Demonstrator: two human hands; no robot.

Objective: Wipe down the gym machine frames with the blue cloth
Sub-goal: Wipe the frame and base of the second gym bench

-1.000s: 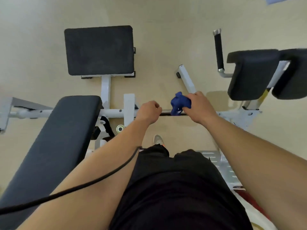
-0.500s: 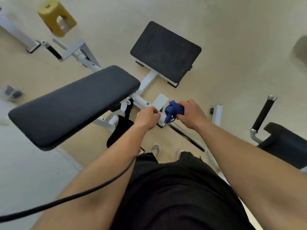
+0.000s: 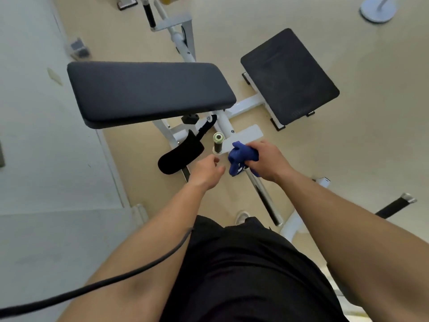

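Note:
My right hand (image 3: 267, 160) grips the bunched blue cloth (image 3: 240, 159) and holds it against the upper end of a chrome bar (image 3: 263, 194) of the white gym machine frame (image 3: 243, 105). The cloth covers the spot where the bar meets a flat white plate (image 3: 247, 135). My left hand (image 3: 205, 171) hovers just left of the cloth with its fingers loosely curled and nothing in them. A short black grip with a round end cap (image 3: 217, 141) stands just beyond my left hand.
A long black bench pad (image 3: 148, 91) hangs over the frame to the left, and a square black pad (image 3: 289, 74) sits at the right. A black strap pad (image 3: 181, 154) dangles below the bench. A wall runs along the left. A black cable crosses my left forearm.
The view has swung left, so the bench pad now fills the centre. My left hand has let go of the frame and hangs free. My right hand still holds the cloth on the bar.

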